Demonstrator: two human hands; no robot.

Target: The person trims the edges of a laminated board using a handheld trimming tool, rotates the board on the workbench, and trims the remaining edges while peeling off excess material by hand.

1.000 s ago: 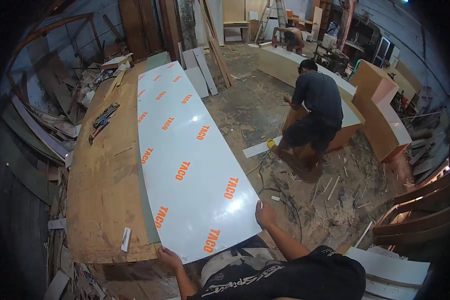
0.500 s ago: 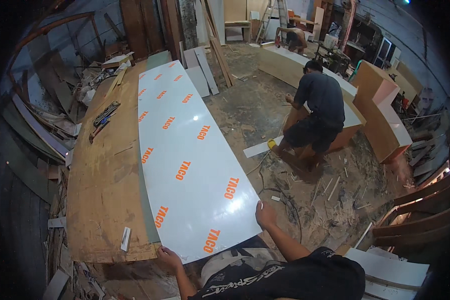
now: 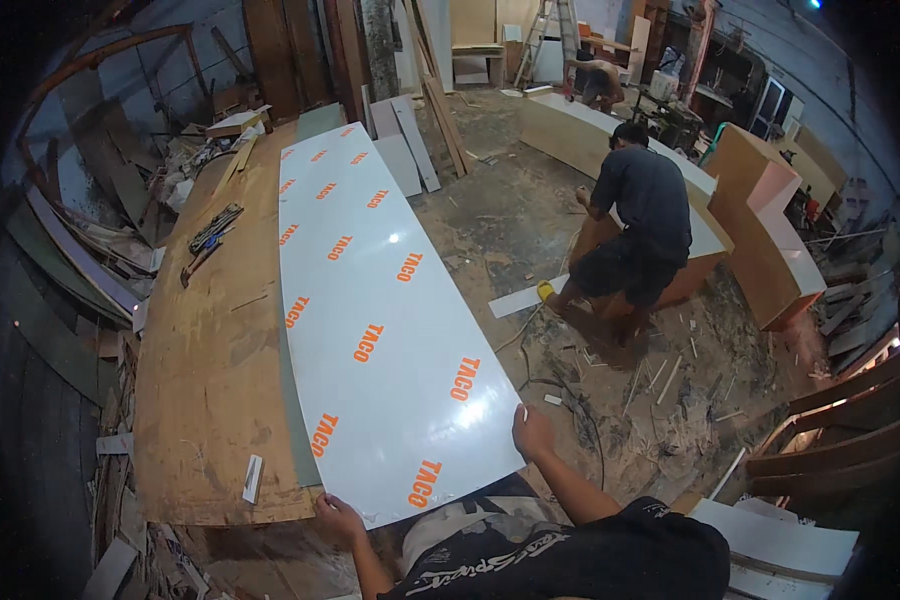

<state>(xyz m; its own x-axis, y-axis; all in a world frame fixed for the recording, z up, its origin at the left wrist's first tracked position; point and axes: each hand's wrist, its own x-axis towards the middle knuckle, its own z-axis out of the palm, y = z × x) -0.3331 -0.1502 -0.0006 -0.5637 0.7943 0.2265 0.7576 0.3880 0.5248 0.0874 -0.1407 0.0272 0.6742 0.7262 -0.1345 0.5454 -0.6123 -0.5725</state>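
Note:
A long, glossy white laminate sheet (image 3: 370, 300) with orange lettering lies lengthwise, running away from me along the right side of a wooden worktable (image 3: 210, 380). Its near end sticks out past the table toward my body. My left hand (image 3: 341, 518) is closed on the near left corner, fingers curled at the edge. Further up, on the right edge near the other corner, my right hand (image 3: 533, 432) grips the same sheet. Fingers tucked beneath the sheet are hidden. A greenish strip of board (image 3: 299, 440) shows under its left edge.
A hammer (image 3: 202, 262) and other tools lie on the table, with a small pale offcut (image 3: 253, 479) near its front. To the right, a co-worker (image 3: 642, 215) crouches beside a long wooden cabinet (image 3: 695, 262); another person bends further back. Cables and wood scraps litter the floor.

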